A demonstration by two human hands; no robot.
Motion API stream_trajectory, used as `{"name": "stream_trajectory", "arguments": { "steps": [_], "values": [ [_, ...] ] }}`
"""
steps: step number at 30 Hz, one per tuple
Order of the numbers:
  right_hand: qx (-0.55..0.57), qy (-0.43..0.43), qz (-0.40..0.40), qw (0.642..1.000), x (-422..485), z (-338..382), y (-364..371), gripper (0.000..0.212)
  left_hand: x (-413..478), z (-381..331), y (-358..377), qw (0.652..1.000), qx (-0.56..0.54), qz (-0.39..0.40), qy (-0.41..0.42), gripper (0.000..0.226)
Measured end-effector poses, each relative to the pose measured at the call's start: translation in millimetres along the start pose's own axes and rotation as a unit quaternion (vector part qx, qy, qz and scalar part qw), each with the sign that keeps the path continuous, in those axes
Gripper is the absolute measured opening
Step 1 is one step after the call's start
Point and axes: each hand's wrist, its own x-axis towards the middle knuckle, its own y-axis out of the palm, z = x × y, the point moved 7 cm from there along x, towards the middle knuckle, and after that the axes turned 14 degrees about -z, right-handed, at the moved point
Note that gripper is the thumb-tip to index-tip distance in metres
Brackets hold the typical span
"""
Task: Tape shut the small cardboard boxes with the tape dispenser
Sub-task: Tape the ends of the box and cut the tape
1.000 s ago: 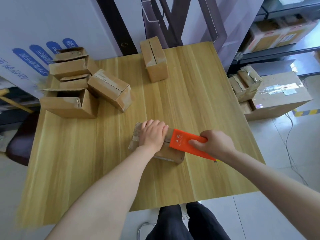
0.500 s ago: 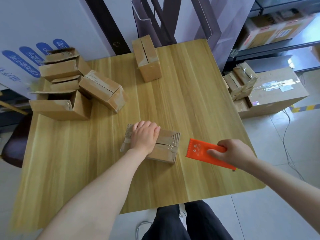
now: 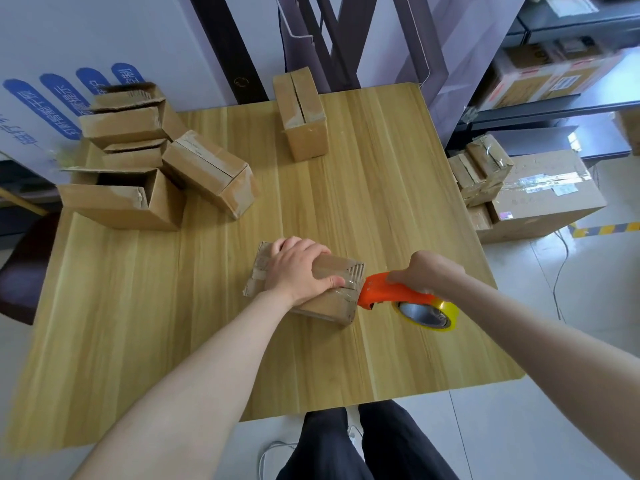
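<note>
Head view: the small cardboard box (image 3: pixel 329 308) being worked on lies on its side near the middle of the worktop (image 3: pixel 346 368), somewhat towards the near edge. The left hand (image 3: pixel 298 268) bears down on its top, fingers together and curled over the far side and thumb stretched along the near top edge, apparently to keep the light box from sliding under the pull of the tape. The right hand (image 3: pixel 426 271) is wrapped round the back of the orange plastic tape dispenser (image 3: pixel 388 292), its fingers mostly hidden. The dispenser's nose touches the box's right end, where the corrugated flap edges show, probably to anchor or cut a strip there. Its roll of glossy yellow tape (image 3: pixel 429 315) hangs just above the pale, straight-grained wood.

A tall box (image 3: pixel 303 116) with an open seam stands at the far edge. Dented boxes (image 3: pixel 138 157) are heaped at the far left corner, one gaping open (image 3: pixel 121 202). Taped boxes (image 3: pixel 485 174) sit off the right edge, on a large carton (image 3: pixel 547 199) on the floor.
</note>
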Motion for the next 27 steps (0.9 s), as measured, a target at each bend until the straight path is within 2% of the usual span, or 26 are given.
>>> {"name": "stream_trajectory", "arguments": {
  "steps": [4, 8, 10, 12, 14, 18, 20, 23, 27],
  "values": [
    [-0.024, -0.010, -0.056, 0.998, -11, 10, 12, 0.041, -2, 4, -5, 0.999, -0.028, -0.017, -0.041, 0.070],
    [0.075, 0.023, -0.108, 0.991, -20, -11, -2, 0.050, -16, 26, -17, 0.979, -0.012, -0.049, -0.197, 0.071],
    [0.153, 0.007, -0.126, 0.980, -26, -15, -13, 0.050, -32, 38, -24, 0.950, -0.016, -0.049, -0.309, 0.066],
    [0.264, -0.014, -0.137, 0.955, -35, -14, -24, 0.050, -53, 48, -22, 0.907, -0.066, -0.020, -0.415, 0.052],
    [0.358, -0.029, -0.143, 0.922, -47, -11, -36, 0.049, -68, 51, -17, 0.872, -0.134, -0.008, -0.470, 0.037],
    [0.464, -0.066, -0.134, 0.873, -74, 2, -59, 0.038, -55, 28, -47, 0.864, -0.257, -0.063, -0.428, 0.021],
    [0.492, -0.087, -0.131, 0.856, -86, 10, -72, 0.034, -40, 6, -82, 0.829, -0.384, -0.081, -0.399, 0.014],
    [0.516, -0.113, -0.138, 0.838, -100, 18, -90, 0.031, -28, -28, -127, 0.768, -0.526, -0.010, -0.364, 0.030],
    [0.526, -0.133, -0.146, 0.827, -113, 26, -105, 0.032, -28, -46, -163, 0.767, -0.556, 0.020, -0.318, 0.030]
  ]
}}
